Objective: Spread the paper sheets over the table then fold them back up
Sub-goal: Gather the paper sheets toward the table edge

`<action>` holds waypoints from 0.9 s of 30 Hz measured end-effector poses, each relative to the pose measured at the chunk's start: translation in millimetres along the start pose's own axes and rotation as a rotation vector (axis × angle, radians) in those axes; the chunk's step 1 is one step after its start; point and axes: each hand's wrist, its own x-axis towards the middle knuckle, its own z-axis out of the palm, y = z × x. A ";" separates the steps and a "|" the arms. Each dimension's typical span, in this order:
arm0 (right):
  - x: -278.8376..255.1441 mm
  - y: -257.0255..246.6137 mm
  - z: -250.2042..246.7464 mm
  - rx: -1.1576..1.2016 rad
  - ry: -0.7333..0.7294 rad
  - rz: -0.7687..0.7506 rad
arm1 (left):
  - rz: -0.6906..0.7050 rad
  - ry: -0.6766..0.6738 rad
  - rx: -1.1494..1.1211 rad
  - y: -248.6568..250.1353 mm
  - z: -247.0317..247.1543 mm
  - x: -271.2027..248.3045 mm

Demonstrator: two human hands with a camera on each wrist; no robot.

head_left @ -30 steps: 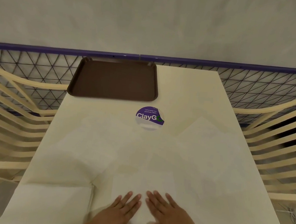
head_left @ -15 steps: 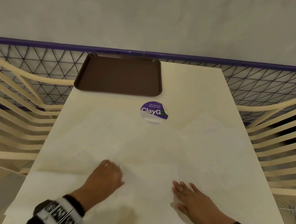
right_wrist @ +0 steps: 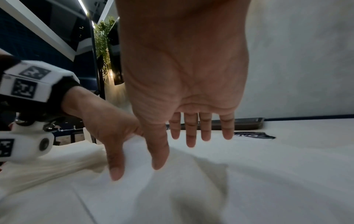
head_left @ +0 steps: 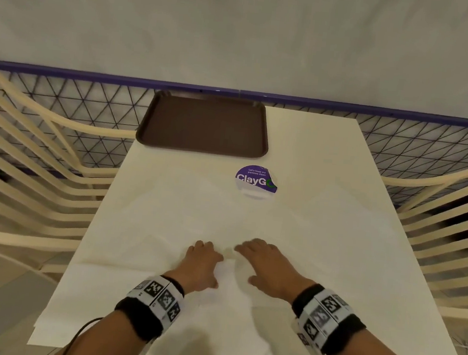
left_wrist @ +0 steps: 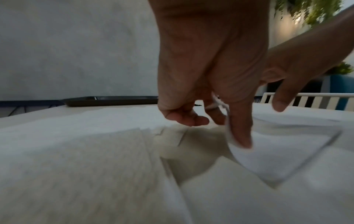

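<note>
Thin white paper sheets [head_left: 319, 257] lie overlapping across the near half of the cream table [head_left: 316, 145]. My left hand [head_left: 202, 260] is at the middle of them, fingers curled. In the left wrist view its thumb and fingers [left_wrist: 220, 115] pinch the edge of one sheet [left_wrist: 268, 159], which lifts off the others. My right hand [head_left: 264, 263] is just right of it, a small gap between them. In the right wrist view the right hand [right_wrist: 178, 133] has straight fingers and holds nothing, hovering just over the paper [right_wrist: 268, 174].
A brown tray [head_left: 203, 123] sits at the far left of the table, with a purple round sticker [head_left: 256, 181] in front of it. Cream slatted chairs stand on the left [head_left: 26, 186] and right [head_left: 445, 226]. A dark mesh fence [head_left: 62, 103] runs behind.
The hands were apart half a second ago; both have moved inward and forward to meet at the middle. The left hand now pinches a sheet edge.
</note>
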 end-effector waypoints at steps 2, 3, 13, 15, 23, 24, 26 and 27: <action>10.6 -11.9 -1.3 0.057 0.002 -0.023 | 0.077 0.126 -0.243 -3.6 -6.0 -12.8; 14.4 -16.6 -3.1 0.077 0.020 -0.023 | 0.101 0.187 -0.367 -8.8 -10.4 -21.6; 45.1 -73.2 -38.9 0.696 0.094 0.099 | -0.202 0.585 -0.951 -128.9 -65.7 -120.9; 55.3 -93.2 -39.3 0.801 0.040 0.090 | -0.290 0.630 -1.003 -154.1 -62.7 -135.7; 71.6 -133.9 4.4 0.774 -0.402 0.126 | -0.483 0.426 -0.947 -211.6 -7.5 -159.2; 71.5 -134.8 10.3 0.771 -0.424 0.146 | -0.508 0.417 -0.934 -214.0 -1.6 -157.6; 71.5 -136.6 19.3 0.749 -0.416 0.190 | -0.539 0.398 -0.891 -215.2 7.7 -153.6; 71.4 -137.5 22.3 0.736 -0.404 0.210 | -0.550 0.380 -0.865 -214.7 11.3 -151.4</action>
